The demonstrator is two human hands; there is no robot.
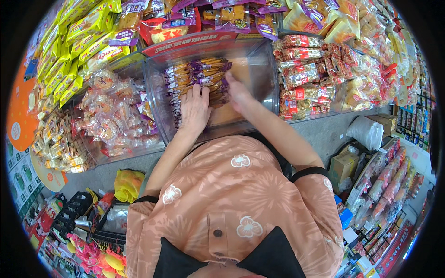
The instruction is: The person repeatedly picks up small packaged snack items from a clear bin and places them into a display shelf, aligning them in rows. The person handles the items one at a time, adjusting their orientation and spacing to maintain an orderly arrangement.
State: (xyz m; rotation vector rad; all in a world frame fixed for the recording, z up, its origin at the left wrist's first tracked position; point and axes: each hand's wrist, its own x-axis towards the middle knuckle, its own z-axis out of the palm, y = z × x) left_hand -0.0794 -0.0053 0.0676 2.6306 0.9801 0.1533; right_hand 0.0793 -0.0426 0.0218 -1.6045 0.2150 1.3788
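Packets of a brown snack in clear and purple wrappers (180, 78) stand on edge in rows in the left part of a clear plastic bin (276, 80). My left hand (195, 109) lies over the front of these packets, fingers pointing away from me and resting on them. At the right end of the rows, my right hand (236, 91) touches the packets with its fingers, the thumb side towards them. Its underside is hidden. The brown bottom (250, 74) of the bin shows to the right of the packets.
Bins of wrapped round biscuits (106, 130) and red-labelled snack bars (300, 73) adjoin at left and right. Yellow packets (87, 31) are piled at the upper left, purple packets (232, 17) beyond the bin. A cardboard box (343, 165) and a yellow bag (128, 186) lie lower down.
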